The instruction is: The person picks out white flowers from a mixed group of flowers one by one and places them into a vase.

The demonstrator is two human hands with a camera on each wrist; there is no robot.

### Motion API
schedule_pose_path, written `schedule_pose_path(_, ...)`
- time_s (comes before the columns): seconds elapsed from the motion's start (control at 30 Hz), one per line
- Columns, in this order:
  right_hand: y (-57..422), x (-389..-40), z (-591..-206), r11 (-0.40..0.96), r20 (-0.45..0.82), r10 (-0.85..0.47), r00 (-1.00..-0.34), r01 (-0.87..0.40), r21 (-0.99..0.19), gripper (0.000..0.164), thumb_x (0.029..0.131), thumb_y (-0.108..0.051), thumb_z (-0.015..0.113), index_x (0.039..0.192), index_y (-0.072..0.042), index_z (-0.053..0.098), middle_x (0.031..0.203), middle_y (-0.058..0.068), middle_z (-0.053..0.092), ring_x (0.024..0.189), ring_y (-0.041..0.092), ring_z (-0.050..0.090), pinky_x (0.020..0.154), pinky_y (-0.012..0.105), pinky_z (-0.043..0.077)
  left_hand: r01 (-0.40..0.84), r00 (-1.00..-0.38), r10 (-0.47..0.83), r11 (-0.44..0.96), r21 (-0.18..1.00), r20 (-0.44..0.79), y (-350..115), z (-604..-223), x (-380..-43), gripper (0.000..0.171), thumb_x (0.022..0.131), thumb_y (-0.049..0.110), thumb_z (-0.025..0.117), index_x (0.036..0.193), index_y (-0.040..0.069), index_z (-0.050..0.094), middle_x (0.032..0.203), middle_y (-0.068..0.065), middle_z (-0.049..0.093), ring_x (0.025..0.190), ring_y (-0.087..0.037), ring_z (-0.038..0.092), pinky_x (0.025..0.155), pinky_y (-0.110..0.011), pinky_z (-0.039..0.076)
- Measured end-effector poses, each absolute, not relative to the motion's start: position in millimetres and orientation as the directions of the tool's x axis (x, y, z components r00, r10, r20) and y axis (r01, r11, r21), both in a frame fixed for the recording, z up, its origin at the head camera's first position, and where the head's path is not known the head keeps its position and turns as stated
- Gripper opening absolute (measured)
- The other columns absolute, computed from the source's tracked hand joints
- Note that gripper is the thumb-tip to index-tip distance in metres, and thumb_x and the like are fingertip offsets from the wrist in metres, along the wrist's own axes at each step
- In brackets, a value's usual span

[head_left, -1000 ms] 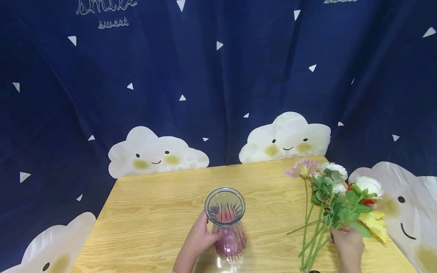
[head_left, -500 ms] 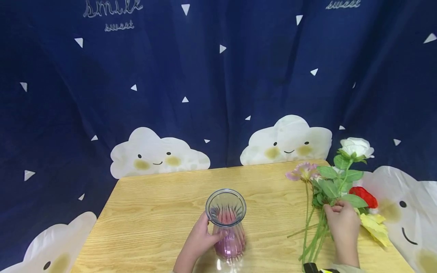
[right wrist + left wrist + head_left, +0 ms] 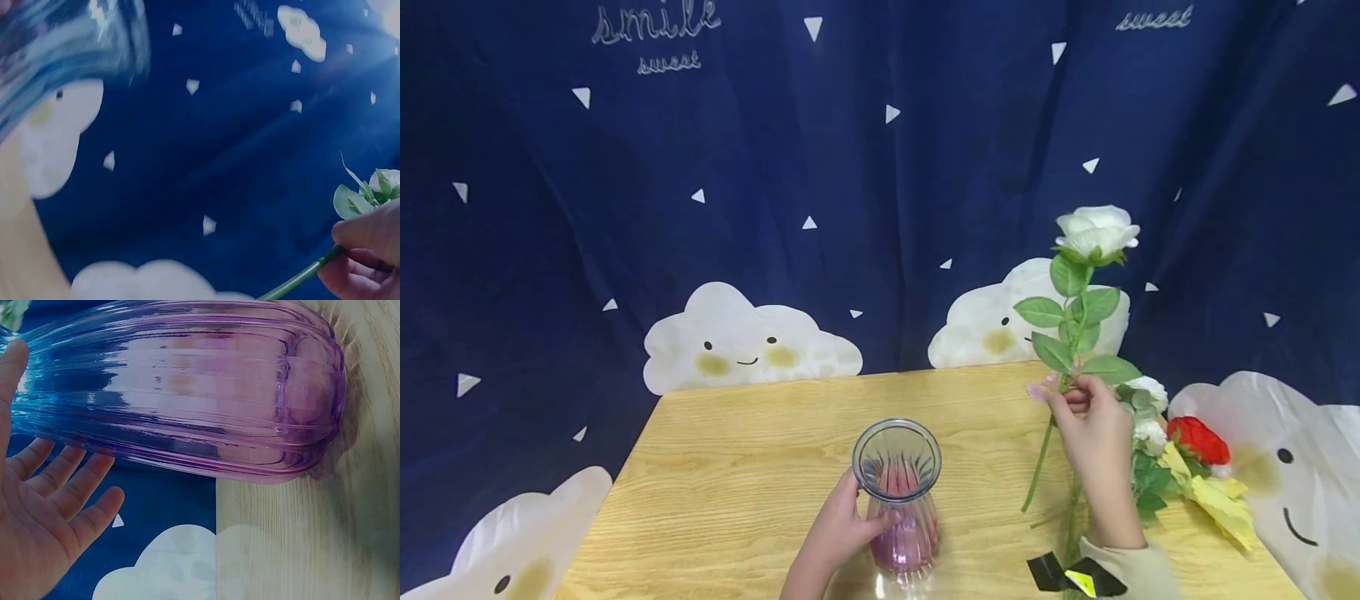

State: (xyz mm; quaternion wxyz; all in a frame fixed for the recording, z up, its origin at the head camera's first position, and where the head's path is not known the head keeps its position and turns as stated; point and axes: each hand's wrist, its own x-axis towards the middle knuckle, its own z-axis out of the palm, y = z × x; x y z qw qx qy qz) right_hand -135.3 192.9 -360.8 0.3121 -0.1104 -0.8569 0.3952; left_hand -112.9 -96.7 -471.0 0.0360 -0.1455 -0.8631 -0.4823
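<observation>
A ribbed glass vase (image 3: 904, 529), clear at the rim and pink-purple at the base, stands upright on the table. My left hand (image 3: 838, 525) holds its side, thumb across the front; in the left wrist view the fingers (image 3: 90, 481) lie along the narrow neck end of the vase (image 3: 206, 387). To the right, my right hand (image 3: 1093, 429) pinches the green stem of a white artificial rose (image 3: 1097, 232), held bloom up with leaves above the fingers and the stem end slanting down left. In the right wrist view, thumb and fingers close on the stem (image 3: 303, 279).
On the right of the wooden table (image 3: 737, 467) lie more flowers: a red one (image 3: 1198, 439), a yellow one (image 3: 1221, 500) and white ones (image 3: 1150, 433). A pink petal (image 3: 1040, 390) shows behind the rose stem. A blue cloud-print curtain (image 3: 850, 167) hangs behind the table.
My right hand has drawn the white rose out of the pile, lifting it up and to the left. My left hand stays on the vase, which has not moved.
</observation>
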Motion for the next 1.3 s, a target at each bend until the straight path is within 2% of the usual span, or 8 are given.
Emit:
schedule_pose_path(0.27,156.4,-131.7,-325.6,0.601,0.532,0.359,-0.767,-0.246,-0.761,0.02,0.077,-0.009,0.062,0.094,-0.001,0.057,0.078,0.013,0.063,0.067,-0.008,0.046,0.055,0.002,0.04,0.284,-0.956,0.208,0.502,0.817,0.205,-98.0,-474.6,-114.2,0.075,0.064,0.05,0.068,0.129,0.028,0.037,0.13,-0.004,0.051,0.121,-0.029,0.045,0.1,-0.061,0.037)
schedule_pose_path(0.43,144.9,-123.5,-317.3,0.57,0.527,0.346,-0.776,-0.272,-0.775,0.019,0.077,-0.009,0.063,0.094,-0.002,0.058,0.079,0.012,0.062,0.069,-0.007,0.049,0.057,0.001,0.043,0.283,-0.955,0.227,0.492,0.823,0.192,-98.7,-475.9,-115.1,0.072,0.065,0.05,0.069,0.126,0.027,0.04,0.129,-0.002,0.051,0.12,-0.029,0.046,0.1,-0.059,0.038)
schedule_pose_path(0.67,136.9,-121.4,-314.8,0.531,0.574,0.374,-0.728,-0.339,-0.776,0.02,0.076,-0.009,0.065,0.093,-0.002,0.059,0.075,0.004,0.059,0.069,-0.007,0.052,0.059,0.004,0.046,0.295,-0.951,0.238,0.497,0.816,0.198,-100.1,-477.3,-116.2,0.076,0.064,0.05,0.069,0.129,0.027,0.037,0.131,-0.003,0.05,0.123,-0.029,0.044,0.101,-0.06,0.036)
schedule_pose_path(0.73,134.3,-122.0,-311.2,0.513,0.603,0.368,-0.708,-0.387,-0.766,0.02,0.075,-0.008,0.065,0.093,0.0,0.059,0.074,0.005,0.059,0.068,-0.008,0.052,0.079,0.011,0.049,0.3,-0.95,0.235,0.494,0.816,0.206,-100.3,-478.1,-116.5,0.077,0.064,0.051,0.068,0.13,0.027,0.037,0.132,-0.002,0.049,0.124,-0.029,0.043,0.102,-0.06,0.036)
schedule_pose_path(0.9,126.2,-122.8,-296.3,0.497,0.639,0.339,-0.691,-0.445,-0.745,0.02,0.076,-0.009,0.064,0.093,0.0,0.058,0.073,0.005,0.06,0.068,-0.008,0.054,0.079,0.013,0.049,0.308,-0.949,0.225,0.494,0.813,0.223,-100.1,-478.5,-115.7,0.078,0.064,0.052,0.068,0.131,0.026,0.037,0.132,-0.002,0.049,0.123,-0.029,0.043,0.101,-0.061,0.036)
schedule_pose_path(0.97,122.1,-122.0,-289.4,0.509,0.653,0.332,-0.68,-0.454,-0.732,0.02,0.076,-0.01,0.064,0.094,-0.001,0.058,0.073,0.004,0.06,0.07,-0.006,0.054,0.058,0.006,0.046,0.306,-0.95,0.22,0.501,0.81,0.223,-100.0,-478.2,-115.1,0.077,0.064,0.052,0.068,0.131,0.028,0.036,0.132,-0.003,0.049,0.123,-0.03,0.044,0.1,-0.061,0.037)
schedule_pose_path(1.13,109.4,-118.1,-276.8,0.511,0.724,0.284,-0.629,-0.539,-0.669,0.019,0.077,-0.012,0.063,0.093,-0.002,0.059,0.075,0.009,0.064,0.071,-0.005,0.055,0.057,0.006,0.046,0.293,-0.954,0.214,0.509,0.809,0.211,-99.3,-477.2,-114.0,0.077,0.064,0.051,0.069,0.13,0.03,0.035,0.133,-0.005,0.048,0.124,-0.03,0.043,0.101,-0.061,0.036)
schedule_pose_path(1.3,94.8,-115.9,-273.5,0.457,0.753,0.248,-0.61,-0.611,-0.646,0.018,0.078,-0.013,0.063,0.092,-0.001,0.059,0.075,0.01,0.063,0.07,-0.001,0.057,0.056,0.009,0.048,0.285,-0.956,0.218,0.509,0.812,0.199,-98.8,-476.4,-113.7,0.073,0.065,0.048,0.069,0.128,0.029,0.037,0.131,-0.004,0.05,0.121,-0.03,0.045,0.099,-0.061,0.037)
